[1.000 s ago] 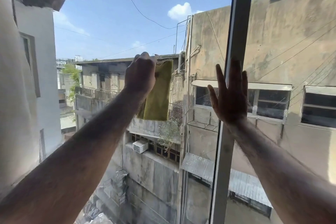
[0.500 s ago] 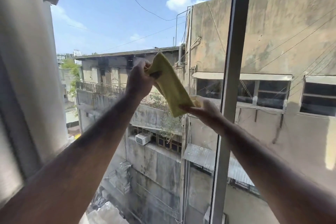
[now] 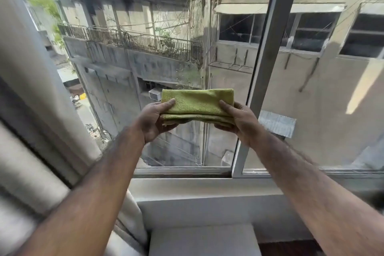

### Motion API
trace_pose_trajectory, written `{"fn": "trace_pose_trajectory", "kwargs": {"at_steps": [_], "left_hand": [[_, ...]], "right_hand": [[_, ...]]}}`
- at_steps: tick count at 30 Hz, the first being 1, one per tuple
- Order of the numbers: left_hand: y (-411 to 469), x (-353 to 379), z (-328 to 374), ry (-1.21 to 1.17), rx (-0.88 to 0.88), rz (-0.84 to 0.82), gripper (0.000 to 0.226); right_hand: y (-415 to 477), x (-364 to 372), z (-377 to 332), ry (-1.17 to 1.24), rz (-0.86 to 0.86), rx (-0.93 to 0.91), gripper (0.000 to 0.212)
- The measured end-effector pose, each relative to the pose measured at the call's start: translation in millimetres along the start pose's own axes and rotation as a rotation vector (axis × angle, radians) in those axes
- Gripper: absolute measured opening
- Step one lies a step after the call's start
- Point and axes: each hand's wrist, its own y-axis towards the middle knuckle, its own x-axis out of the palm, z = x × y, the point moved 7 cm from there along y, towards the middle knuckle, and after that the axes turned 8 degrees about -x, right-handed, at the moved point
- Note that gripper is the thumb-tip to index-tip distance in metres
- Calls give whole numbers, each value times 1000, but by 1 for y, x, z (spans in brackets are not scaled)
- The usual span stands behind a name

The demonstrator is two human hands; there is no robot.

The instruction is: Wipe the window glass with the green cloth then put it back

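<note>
The green cloth [image 3: 196,105] is folded into a flat rectangle and held level in front of the window glass [image 3: 145,68], away from the pane. My left hand [image 3: 154,118] grips its left end, thumb on top. My right hand [image 3: 235,119] grips its right end the same way. Both arms reach forward from the bottom corners of the view.
A grey vertical window frame [image 3: 268,58] divides the glass just right of the cloth. A white sill [image 3: 207,187] runs below, with a white ledge or box [image 3: 203,241] under it. A pale curtain [image 3: 31,110] hangs at the left. Buildings stand outside.
The cloth went from hanging on the glass in my left hand to folded and held by both hands. My hands came down and the view tilted toward the sill.
</note>
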Motion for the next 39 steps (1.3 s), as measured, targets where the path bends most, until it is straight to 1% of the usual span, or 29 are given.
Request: {"fn": "trace_pose_trajectory", "kwargs": {"at_steps": [1,3,4,7,10,11,13,16,19,21,23,24,26,27,30,32,33,35,36,38,39], "left_hand": [[7,-6,-28,10,-32,-5,31],[19,-20,-84,31,-82,22,21],[25,-28,-117,50,-120,43,18],[38,-54,-221,140,-248,102,22],[39,-72,-319,221,-356,145,9],[39,-77,-350,252,-379,159,10],[39,-89,-413,303,-436,178,21],[33,-104,-512,345,-575,156,33],[23,-114,-599,416,-693,119,32],[15,-119,-652,471,-759,103,32],[5,-127,-695,551,-791,111,33],[1,-130,-715,616,-788,113,30],[-3,-133,-747,751,-771,113,21],[-4,-133,-761,808,-765,97,16],[3,-130,-786,1021,-701,55,17],[10,-128,-793,1171,-649,32,20],[14,-125,-792,1281,-611,15,23],[14,-121,-787,1472,-539,8,31],[15,-118,-779,1496,-495,29,36],[20,-112,-758,1521,-404,76,43],[24,-106,-742,1552,-345,79,46]], "right_hand": [[-7,-10,26,-4,13,36,16],[-25,-28,78,-23,37,104,14],[-36,-38,108,-33,49,146,16],[-75,-69,202,-109,63,286,30],[-119,-105,304,-161,60,453,29],[-136,-115,338,-180,45,510,31],[-173,-132,399,-195,24,615,38],[-229,-157,478,-187,31,750,41],[-284,-178,545,-250,33,888,39],[-319,-192,585,-340,24,967,39],[-349,-201,617,-457,17,1015,25],[-361,-205,631,-531,9,1028,27],[-378,-213,660,-690,-29,1025,47],[-385,-215,671,-742,-35,1020,48],[-395,-218,695,-914,-76,988,45],[-395,-216,702,-1081,-145,972,38],[-391,-213,701,-1228,-228,954,36],[-385,-203,701,-1476,-411,899,53],[-378,-200,697,-1517,-437,852,59],[-354,-196,675,-1582,-410,757,61],[-337,-194,660,-1624,-405,666,62]]}}
